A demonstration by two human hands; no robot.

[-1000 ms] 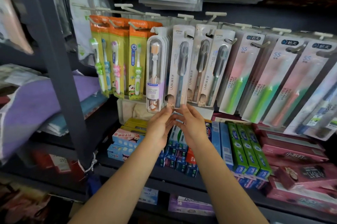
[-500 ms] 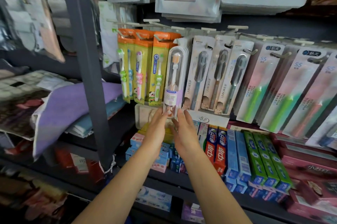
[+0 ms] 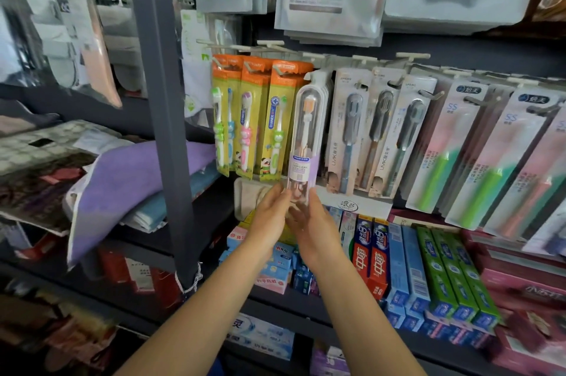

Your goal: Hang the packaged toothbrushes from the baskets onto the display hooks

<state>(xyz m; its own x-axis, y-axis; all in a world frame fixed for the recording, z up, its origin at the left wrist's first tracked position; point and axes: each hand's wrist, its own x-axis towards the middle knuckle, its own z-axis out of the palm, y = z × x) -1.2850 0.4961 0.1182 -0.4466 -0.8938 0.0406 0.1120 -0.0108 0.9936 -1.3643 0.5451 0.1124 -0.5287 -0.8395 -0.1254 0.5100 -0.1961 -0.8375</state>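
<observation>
Toothbrush pack (image 3: 301, 143), clear case, purple label, hangs on hook among filled rows. Left hand (image 3: 269, 216) and right hand (image 3: 315, 222) cradle bottom end, fingers mostly straight, touching sides. Seems hung, being straightened. Baskets unseen; remaining stock unknown. Toothpaste boxes (image 3: 370, 256) on shelf (image 3: 337, 314) below; towels (image 3: 122, 185) left.

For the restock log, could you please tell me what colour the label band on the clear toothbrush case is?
Light purple, on the clear toothbrush case; head view shows it best.
</observation>
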